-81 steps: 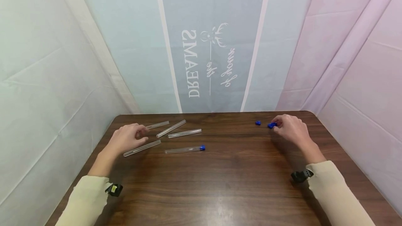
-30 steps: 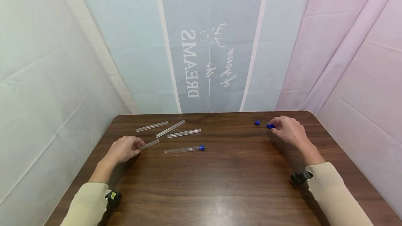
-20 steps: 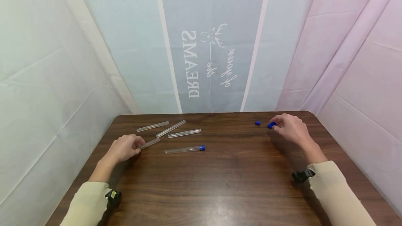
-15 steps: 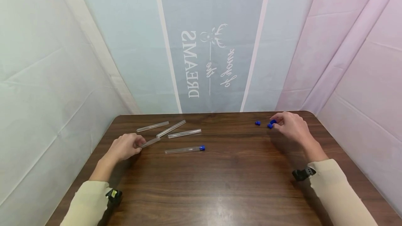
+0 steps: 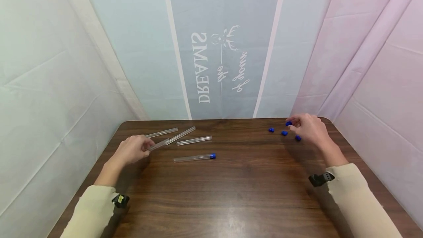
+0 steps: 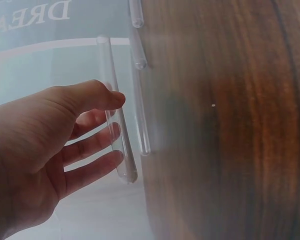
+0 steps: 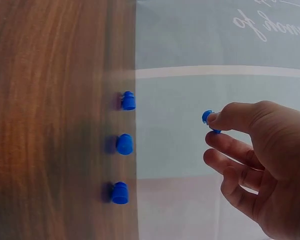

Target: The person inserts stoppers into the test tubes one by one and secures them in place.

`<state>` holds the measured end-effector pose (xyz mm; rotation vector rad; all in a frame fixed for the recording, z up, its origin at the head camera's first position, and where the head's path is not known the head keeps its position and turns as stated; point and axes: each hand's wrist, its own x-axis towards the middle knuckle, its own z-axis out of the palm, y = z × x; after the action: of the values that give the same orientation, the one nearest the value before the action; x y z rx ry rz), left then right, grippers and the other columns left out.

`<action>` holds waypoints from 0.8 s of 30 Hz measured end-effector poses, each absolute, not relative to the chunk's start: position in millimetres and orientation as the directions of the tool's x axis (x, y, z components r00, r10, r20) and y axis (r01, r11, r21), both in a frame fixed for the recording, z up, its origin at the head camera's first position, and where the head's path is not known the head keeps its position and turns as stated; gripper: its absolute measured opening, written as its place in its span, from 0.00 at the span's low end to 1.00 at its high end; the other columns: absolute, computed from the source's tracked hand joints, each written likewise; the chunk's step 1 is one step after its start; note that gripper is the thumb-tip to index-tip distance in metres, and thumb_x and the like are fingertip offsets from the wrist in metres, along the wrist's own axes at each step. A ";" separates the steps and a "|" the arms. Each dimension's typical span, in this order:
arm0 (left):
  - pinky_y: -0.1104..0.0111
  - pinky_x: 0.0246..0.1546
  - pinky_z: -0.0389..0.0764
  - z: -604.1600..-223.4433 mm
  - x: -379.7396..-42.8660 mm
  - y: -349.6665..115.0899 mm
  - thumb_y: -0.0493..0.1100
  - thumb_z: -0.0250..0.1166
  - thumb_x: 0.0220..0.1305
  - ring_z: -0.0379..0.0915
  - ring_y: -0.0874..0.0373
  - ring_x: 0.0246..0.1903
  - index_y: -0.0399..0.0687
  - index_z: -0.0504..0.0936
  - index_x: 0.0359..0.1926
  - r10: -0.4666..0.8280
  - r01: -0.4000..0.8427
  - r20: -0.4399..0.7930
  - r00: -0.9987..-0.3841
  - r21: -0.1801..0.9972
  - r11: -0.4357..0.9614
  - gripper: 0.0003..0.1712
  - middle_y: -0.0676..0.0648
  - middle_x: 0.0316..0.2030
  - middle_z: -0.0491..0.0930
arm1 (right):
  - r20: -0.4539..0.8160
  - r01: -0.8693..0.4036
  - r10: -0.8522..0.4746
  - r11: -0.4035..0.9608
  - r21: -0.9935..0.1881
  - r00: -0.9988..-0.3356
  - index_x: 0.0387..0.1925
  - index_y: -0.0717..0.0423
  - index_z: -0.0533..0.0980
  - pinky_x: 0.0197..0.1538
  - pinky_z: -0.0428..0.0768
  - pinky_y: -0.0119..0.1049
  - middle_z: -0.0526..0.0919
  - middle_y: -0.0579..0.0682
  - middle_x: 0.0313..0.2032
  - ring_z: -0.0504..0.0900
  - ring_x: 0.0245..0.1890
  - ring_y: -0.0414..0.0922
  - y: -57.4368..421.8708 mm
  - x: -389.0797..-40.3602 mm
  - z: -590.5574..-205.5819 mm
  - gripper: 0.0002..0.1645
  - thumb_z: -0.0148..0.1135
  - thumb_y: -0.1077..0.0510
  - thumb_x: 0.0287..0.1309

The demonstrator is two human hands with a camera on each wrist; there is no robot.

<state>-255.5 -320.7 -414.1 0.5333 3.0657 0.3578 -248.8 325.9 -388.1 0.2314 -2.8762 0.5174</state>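
My left hand (image 5: 132, 149) pinches a clear test tube (image 6: 122, 130) between thumb and fingers, raised off the table in the left wrist view. Its far end overlaps another test tube (image 5: 181, 135) in the head view. My right hand (image 5: 310, 128) pinches a small blue cap (image 7: 208, 117) between thumb and index finger, above the table, the other fingers loosely bent. Three more blue caps lie below it: one at the left (image 7: 128, 101), a middle cap (image 7: 124, 144) and a cap nearest the wrist (image 7: 120, 193).
On the brown wooden table (image 5: 231, 194) lie an uncapped test tube (image 5: 195, 140), another at the back left (image 5: 163, 132), and a test tube with a blue cap on its end (image 5: 195, 158). Fabric walls (image 5: 224, 10) enclose the table at the back and both sides.
The left hand has taken hold of the nearer left tube and lifted it. The right hand has picked up a blue cap and risen, uncovering another cap beneath it.
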 end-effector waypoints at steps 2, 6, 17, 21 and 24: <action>0.61 0.32 0.76 -411.8 -255.4 -319.5 0.36 0.76 0.63 0.78 0.59 0.33 0.49 0.94 0.48 0.331 0.331 0.034 -0.943 0.221 0.918 0.12 0.52 0.35 0.86 | 0.236 -0.192 -0.119 0.929 -0.317 -0.964 0.56 0.58 0.90 0.30 0.78 0.44 0.95 0.62 0.46 0.92 0.41 0.60 326.5 -249.4 -385.1 0.16 0.69 0.58 0.71; 0.61 0.32 0.77 -408.4 -255.5 -318.1 0.36 0.76 0.63 0.79 0.59 0.33 0.49 0.94 0.47 0.341 0.341 0.039 -0.939 0.204 0.918 0.11 0.51 0.35 0.86 | 0.229 -0.187 -0.118 0.931 -0.312 -0.966 0.56 0.58 0.90 0.29 0.77 0.42 0.95 0.62 0.46 0.92 0.41 0.60 327.6 -249.3 -378.3 0.17 0.68 0.58 0.71; 0.63 0.31 0.73 -399.0 -257.2 -315.7 0.37 0.76 0.65 0.77 0.58 0.33 0.48 0.94 0.50 0.346 0.347 0.036 -0.937 0.175 0.921 0.12 0.51 0.36 0.86 | 0.249 -0.205 -0.129 0.929 -0.309 -0.960 0.58 0.59 0.89 0.32 0.77 0.41 0.94 0.66 0.49 0.92 0.44 0.62 331.0 -251.9 -367.1 0.18 0.72 0.57 0.71; 0.63 0.31 0.72 -395.7 -257.0 -315.2 0.37 0.76 0.65 0.76 0.58 0.33 0.48 0.94 0.50 0.353 0.357 0.053 -0.934 0.160 0.920 0.13 0.51 0.36 0.85 | 0.257 -0.218 -0.140 0.927 -0.306 -0.956 0.58 0.60 0.89 0.35 0.81 0.47 0.94 0.67 0.48 0.92 0.44 0.63 330.8 -251.1 -363.0 0.18 0.71 0.57 0.72; 0.63 0.30 0.71 -392.0 -256.7 -315.3 0.37 0.76 0.65 0.75 0.58 0.32 0.48 0.94 0.51 0.362 0.370 0.083 -0.929 0.140 0.918 0.14 0.51 0.36 0.84 | 0.271 -0.229 -0.146 0.923 -0.308 -0.952 0.57 0.61 0.89 0.38 0.84 0.53 0.94 0.67 0.48 0.92 0.45 0.64 330.8 -250.5 -358.7 0.17 0.71 0.58 0.72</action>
<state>-256.7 -315.3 -392.0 0.5976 3.1310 0.2447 -250.5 330.8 -358.7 0.2807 -2.8396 0.4972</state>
